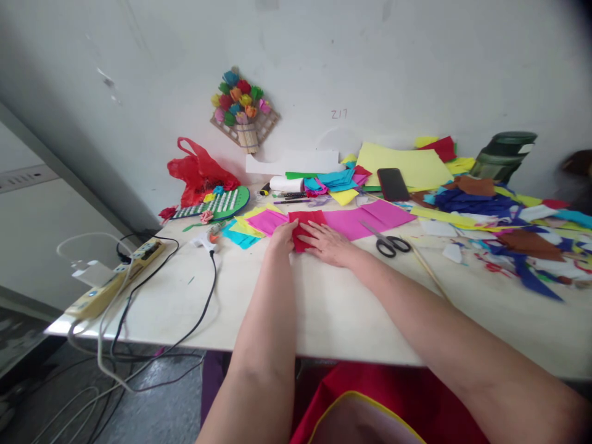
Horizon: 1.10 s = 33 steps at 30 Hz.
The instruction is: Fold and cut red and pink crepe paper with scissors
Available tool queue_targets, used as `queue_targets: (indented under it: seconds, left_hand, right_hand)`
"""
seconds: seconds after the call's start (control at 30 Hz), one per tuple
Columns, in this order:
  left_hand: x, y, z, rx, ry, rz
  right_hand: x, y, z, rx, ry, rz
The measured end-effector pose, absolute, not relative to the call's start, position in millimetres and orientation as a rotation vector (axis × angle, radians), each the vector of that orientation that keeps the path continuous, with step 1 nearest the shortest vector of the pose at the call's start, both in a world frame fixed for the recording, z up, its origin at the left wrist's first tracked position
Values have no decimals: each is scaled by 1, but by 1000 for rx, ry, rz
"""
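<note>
A red sheet of paper (309,221) lies on the white table (259,296), partly folded. My left hand (283,236) presses on its left edge with fingers together. My right hand (329,243) lies flat on the paper's lower right part, fingers spread. Pink paper sheets (370,217) lie under and to both sides of the red one. Black-handled scissors (387,242) rest just right of my right hand, apart from it.
A black phone (393,184) lies on yellow paper (416,165). Coloured paper scraps (509,228) cover the right side. A glue gun (209,237) with a black cord, a power strip (115,280), a red bag (200,171), a thin stick (428,269) and a dark container (504,155) stand around.
</note>
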State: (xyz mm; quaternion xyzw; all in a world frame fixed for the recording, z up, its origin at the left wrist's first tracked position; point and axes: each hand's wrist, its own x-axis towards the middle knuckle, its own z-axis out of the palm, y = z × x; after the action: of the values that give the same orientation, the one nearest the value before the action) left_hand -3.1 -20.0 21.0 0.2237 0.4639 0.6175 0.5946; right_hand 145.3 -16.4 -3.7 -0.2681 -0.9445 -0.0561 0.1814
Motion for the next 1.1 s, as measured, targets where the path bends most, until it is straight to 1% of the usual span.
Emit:
queue_targets:
  seconds: [0.13, 0.27, 0.37, 0.6, 0.73, 0.9, 1.0, 1.1]
  left_hand:
    - [-4, -15, 13, 570, 1221, 1467]
    - [-8, -9, 5, 671, 1452, 1488]
    - [-11, -6, 2, 725, 1586, 1504]
    - [-11, -11, 9, 946, 1722, 1582]
    - [-6, -19, 14, 1210, 1986, 1407]
    - [-3, -24, 19, 1564, 2353, 954]
    - [-2, -25, 21, 1654, 2451, 759]
    - [-2, -25, 20, 1674, 2494, 684]
  right_hand:
    - [145, -16, -4, -771, -2678, -96]
    - [146, -11, -8, -898, -2628, 99]
    - [146, -6, -11, -988, -2528, 183]
    - [148, -7, -8, -1226, -2524, 134]
    - [148, -8, -8, -1250, -2560, 137]
    - [148, -3, -10, -1222, -2500, 150]
    - [150, 0, -9, -1232, -2432, 192]
    - [151, -2, -7, -1174, -2397, 145]
